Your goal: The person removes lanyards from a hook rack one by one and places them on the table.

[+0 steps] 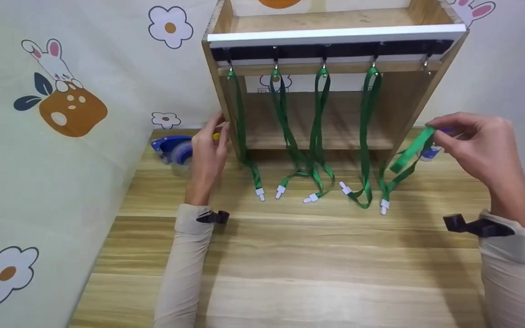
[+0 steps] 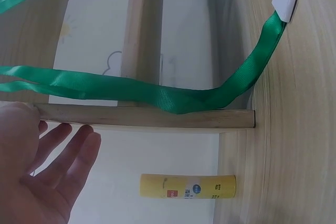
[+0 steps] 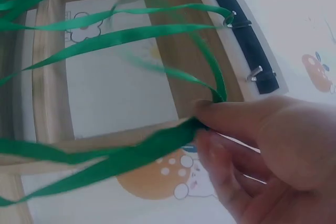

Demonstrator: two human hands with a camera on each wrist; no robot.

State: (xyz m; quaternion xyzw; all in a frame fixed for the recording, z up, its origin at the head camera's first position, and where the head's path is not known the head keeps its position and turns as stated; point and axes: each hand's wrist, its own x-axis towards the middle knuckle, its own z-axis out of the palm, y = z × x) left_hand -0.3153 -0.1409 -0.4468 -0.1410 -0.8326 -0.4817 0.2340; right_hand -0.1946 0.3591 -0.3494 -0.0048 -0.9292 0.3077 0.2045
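Observation:
My right hand [image 1: 483, 143] pinches the loop of a green lanyard [image 1: 412, 150] between thumb and fingertips, right of the wooden shelf unit [image 1: 422, 105]. Its white clip [image 1: 384, 207] hangs low by the tabletop. In the right wrist view the lanyard [image 3: 152, 148] runs leftward from the pinch. Several other green lanyards [image 1: 366, 109] hang from metal hooks on the black strip [image 1: 349, 49]; the rightmost hook [image 1: 425, 64] is bare. My left hand [image 1: 210, 148] touches the unit's left side panel [image 2: 152, 116], its fingers fairly straight along the outside.
A blue tape dispenser [image 1: 171, 148] stands left of the unit. Near the left hand is a yellow glue stick [image 2: 189, 186]. Behind the right hand a blue-and-white object [image 1: 430, 152] is partly hidden. A printed cloth [image 1: 84, 182] rises behind the wood-grain table [image 1: 317, 269].

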